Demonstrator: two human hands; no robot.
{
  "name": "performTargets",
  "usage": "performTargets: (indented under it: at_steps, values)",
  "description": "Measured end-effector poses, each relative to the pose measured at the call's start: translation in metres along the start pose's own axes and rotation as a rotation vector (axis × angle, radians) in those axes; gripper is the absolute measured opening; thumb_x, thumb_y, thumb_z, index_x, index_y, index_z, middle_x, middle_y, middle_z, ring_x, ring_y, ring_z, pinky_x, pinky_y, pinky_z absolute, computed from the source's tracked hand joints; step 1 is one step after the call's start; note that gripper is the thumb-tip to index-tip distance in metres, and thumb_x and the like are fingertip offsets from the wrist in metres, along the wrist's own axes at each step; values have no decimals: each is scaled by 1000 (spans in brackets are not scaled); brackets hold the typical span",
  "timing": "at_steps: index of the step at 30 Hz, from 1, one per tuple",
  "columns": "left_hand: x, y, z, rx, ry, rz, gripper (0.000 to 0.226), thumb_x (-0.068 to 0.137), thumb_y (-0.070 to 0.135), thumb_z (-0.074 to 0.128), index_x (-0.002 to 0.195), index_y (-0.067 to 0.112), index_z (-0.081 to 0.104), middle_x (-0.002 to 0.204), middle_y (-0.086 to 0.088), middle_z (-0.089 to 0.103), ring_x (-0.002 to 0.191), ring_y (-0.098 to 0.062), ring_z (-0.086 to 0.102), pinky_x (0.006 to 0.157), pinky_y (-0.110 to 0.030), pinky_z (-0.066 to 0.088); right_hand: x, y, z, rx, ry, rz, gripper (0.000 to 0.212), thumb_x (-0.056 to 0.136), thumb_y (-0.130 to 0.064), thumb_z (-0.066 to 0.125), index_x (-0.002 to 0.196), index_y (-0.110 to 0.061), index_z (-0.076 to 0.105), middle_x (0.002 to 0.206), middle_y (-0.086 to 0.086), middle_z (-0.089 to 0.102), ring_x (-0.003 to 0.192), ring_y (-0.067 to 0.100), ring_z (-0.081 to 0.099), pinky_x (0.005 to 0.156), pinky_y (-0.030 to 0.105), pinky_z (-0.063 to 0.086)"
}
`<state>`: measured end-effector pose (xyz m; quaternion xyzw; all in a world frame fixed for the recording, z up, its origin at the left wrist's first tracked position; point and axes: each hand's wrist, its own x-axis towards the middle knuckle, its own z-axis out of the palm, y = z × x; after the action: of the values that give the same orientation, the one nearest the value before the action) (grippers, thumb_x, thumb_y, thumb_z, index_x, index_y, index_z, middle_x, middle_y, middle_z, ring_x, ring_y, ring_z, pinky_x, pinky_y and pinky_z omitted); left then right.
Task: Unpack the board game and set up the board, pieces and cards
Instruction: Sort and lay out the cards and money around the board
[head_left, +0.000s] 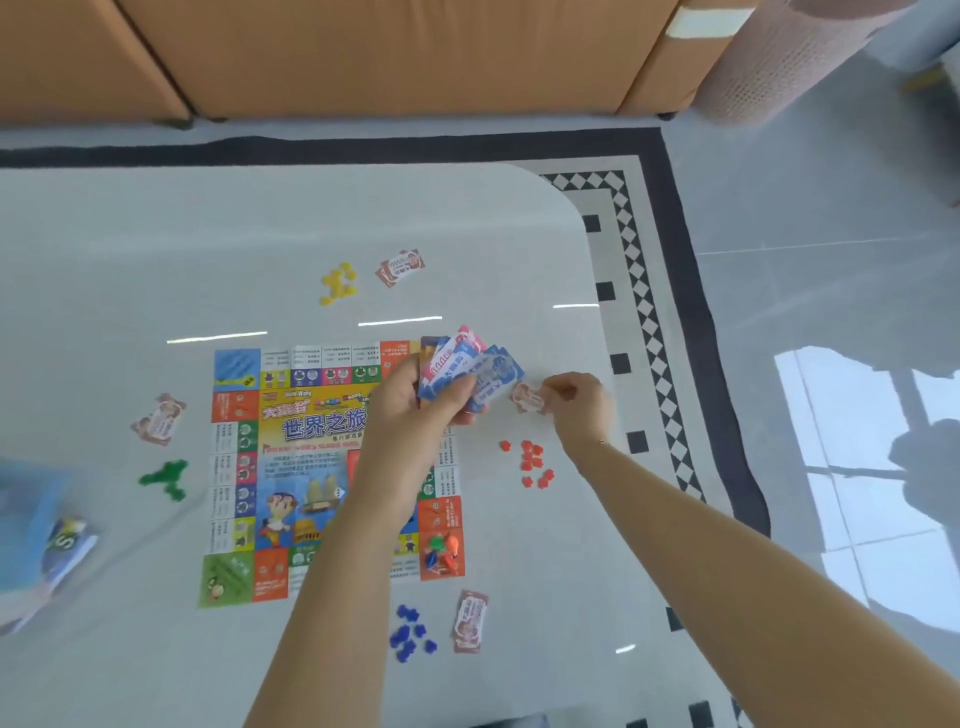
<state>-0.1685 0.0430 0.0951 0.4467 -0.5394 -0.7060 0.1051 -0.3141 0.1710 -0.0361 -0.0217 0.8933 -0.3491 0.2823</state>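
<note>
The colourful game board (291, 467) lies flat on the white table (130, 260). My left hand (421, 400) holds a fan of blue and pink paper money (467, 364) above the board's far right corner. My right hand (571, 400) pinches a single brown-red note (530, 397) just right of the fan, above the table. Small token piles lie around the board: yellow (338, 282), green (165, 479), red (535, 462) and blue (413, 631). Brown-red notes lie beside the yellow (400, 266), green (158, 418) and blue (470, 621) piles. Several pawns (441, 553) stand on the board's near right corner.
The blue game box (31, 519) with more papers (67, 545) sits at the table's left edge. Beyond the table are an orange sofa (389, 52) and a checker-bordered rug (649, 312). The table's rounded corner is at the far right; glossy floor tiles lie beyond.
</note>
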Motion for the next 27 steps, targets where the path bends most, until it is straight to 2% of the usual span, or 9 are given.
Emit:
performTargets:
  at_steps: [4, 8, 11, 13, 17, 19, 22, 27]
  values:
    - [-6, 10, -4, -2, -32, -11, 11, 89, 10, 63, 98, 16, 65, 86, -3, 72, 70, -8, 69, 65, -18, 55, -8, -7, -14, 43, 139, -59, 36, 89, -30, 66, 121, -15, 59, 116, -6, 55, 99, 8, 54, 77, 19, 41]
    - [-22, 27, -11, 7, -35, -32, 10, 90, 11, 63, 97, 18, 65, 77, 4, 74, 74, -11, 70, 68, -21, 56, -60, -22, -46, 160, 213, -87, 23, 93, -27, 58, 115, -21, 63, 115, -10, 55, 103, 8, 56, 78, 14, 44]
    - [-56, 59, -20, 3, -73, -38, 12, 90, 9, 62, 101, 12, 64, 82, -1, 73, 70, -9, 70, 63, -17, 55, -130, -49, -74, 300, 226, -69, 17, 97, -21, 51, 106, -27, 64, 114, -8, 60, 101, 3, 57, 87, 25, 51]
    - [-85, 91, -30, -11, -85, -2, 13, 89, 8, 63, 101, 12, 64, 88, -6, 72, 68, -8, 70, 62, -16, 54, -191, -85, -94, 391, 232, -156, 21, 99, -19, 46, 104, -27, 65, 112, -9, 64, 104, 3, 58, 89, 28, 50]
    - [-148, 136, -54, -56, -98, 46, 11, 89, 8, 63, 97, 16, 65, 87, -4, 72, 68, -10, 70, 62, -19, 56, -300, -148, -118, 410, 152, -362, 20, 99, -19, 47, 101, -22, 67, 104, -10, 68, 103, 11, 62, 83, 29, 51]
    - [-182, 152, -69, -38, -126, 70, 11, 89, 10, 64, 97, 18, 64, 90, -5, 74, 74, -16, 72, 66, -23, 58, -339, -175, -124, 456, 100, -370, 16, 97, -25, 52, 101, -22, 67, 102, -6, 69, 96, 12, 65, 76, 30, 54]
    - [-227, 169, -88, 35, -149, 102, 14, 87, 12, 67, 97, 20, 65, 91, -4, 74, 79, -18, 72, 68, -23, 58, -380, -210, -129, 494, 9, -355, 13, 92, -28, 59, 97, -20, 69, 91, -5, 71, 79, 2, 65, 61, 16, 50]
    - [-275, 201, -127, 109, -181, 168, 19, 85, 19, 70, 103, 20, 64, 92, -1, 74, 79, -18, 73, 72, -32, 60, -429, -248, -136, 461, 40, -419, 5, 87, -29, 68, 87, -24, 69, 79, -7, 70, 71, 4, 63, 58, 18, 50]
